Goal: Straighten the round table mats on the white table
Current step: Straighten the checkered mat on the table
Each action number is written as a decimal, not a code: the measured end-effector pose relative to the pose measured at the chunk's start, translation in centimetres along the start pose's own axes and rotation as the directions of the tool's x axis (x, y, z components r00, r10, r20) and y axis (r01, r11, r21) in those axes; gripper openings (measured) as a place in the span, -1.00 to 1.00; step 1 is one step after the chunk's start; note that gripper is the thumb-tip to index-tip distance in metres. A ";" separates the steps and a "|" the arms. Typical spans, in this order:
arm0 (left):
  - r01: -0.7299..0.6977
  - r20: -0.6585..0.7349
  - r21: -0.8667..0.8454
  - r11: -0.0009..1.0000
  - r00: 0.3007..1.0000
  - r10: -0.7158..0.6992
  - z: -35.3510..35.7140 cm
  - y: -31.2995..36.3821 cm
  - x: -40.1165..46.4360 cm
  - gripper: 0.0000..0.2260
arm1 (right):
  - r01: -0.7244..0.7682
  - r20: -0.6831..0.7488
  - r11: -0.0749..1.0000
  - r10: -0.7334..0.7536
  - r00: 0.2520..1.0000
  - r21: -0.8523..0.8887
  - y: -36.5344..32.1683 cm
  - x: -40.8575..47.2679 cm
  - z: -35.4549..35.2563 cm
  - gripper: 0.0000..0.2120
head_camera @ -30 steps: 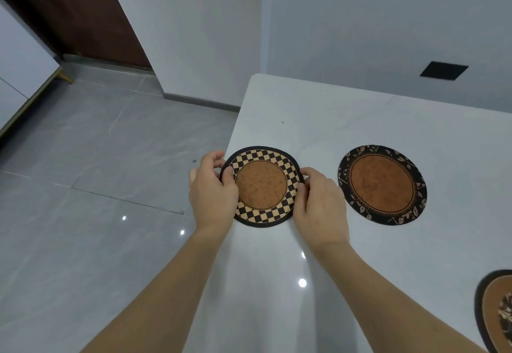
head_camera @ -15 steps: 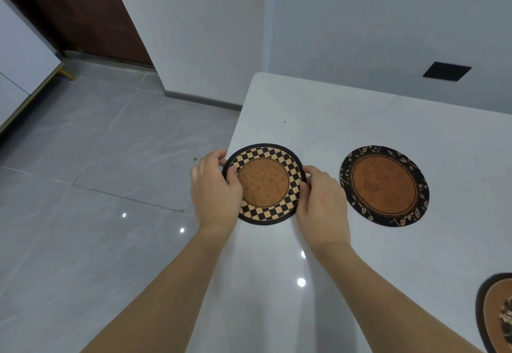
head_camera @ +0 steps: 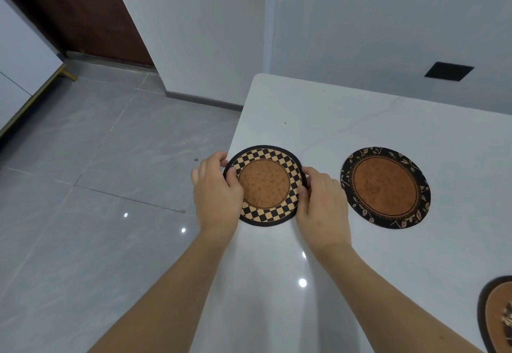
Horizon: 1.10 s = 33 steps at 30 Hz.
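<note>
A round mat with a black-and-tan checkered rim and brown centre (head_camera: pixel 264 183) lies at the left edge of the white table (head_camera: pixel 346 119). My left hand (head_camera: pixel 217 194) grips its left rim, thumb on top and fingers curled under the overhanging edge. My right hand (head_camera: pixel 322 208) pinches its right rim. To the right lies a second round mat with a black leaf-patterned rim (head_camera: pixel 385 187), flat and untouched. A third brown mat (head_camera: pixel 496 314) is cut off at the lower right corner.
The table's left edge drops to a grey tiled floor (head_camera: pixel 97 186). A white wall runs behind the table, with a dark square plate (head_camera: pixel 448 71) on it. A brown door (head_camera: pixel 77 11) stands at the far left.
Both hands have nudged the checkered mat slightly away from me along the table edge, keeping their grip. The other mats have not moved.
</note>
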<state>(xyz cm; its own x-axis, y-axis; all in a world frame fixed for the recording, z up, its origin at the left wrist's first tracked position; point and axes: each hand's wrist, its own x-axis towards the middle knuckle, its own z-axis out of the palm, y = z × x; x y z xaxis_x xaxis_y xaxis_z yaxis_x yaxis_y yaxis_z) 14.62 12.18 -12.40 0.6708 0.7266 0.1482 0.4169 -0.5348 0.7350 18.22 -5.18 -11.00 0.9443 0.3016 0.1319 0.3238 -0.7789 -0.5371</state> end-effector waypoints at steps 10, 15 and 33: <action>0.056 0.033 0.002 0.998 0.998 -0.056 -0.2 -0.4 0.4 -0.65 | 0.039 -0.007 0.996 -0.039 0.999 0.075 0.3 0.1 -0.1 -0.66; 0.161 0.066 -0.053 0.986 0.985 -0.157 0.0 -0.6 0.6 -0.70 | 0.068 -0.047 0.995 -0.064 0.997 0.077 0.6 0.0 0.2 -0.63; 0.183 0.033 -0.005 0.983 0.983 -0.183 0.2 -0.4 0.8 -0.72 | 0.054 -0.011 0.999 -0.054 0.998 -0.001 0.5 0.1 0.4 -0.54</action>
<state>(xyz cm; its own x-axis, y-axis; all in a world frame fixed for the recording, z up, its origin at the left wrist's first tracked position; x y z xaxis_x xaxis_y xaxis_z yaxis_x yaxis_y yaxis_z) 15.11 12.86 -12.70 0.6031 0.7976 -0.0101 0.5295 -0.3909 0.7528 18.45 -5.33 -11.56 0.9261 0.3369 0.1699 0.3742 -0.7621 -0.5284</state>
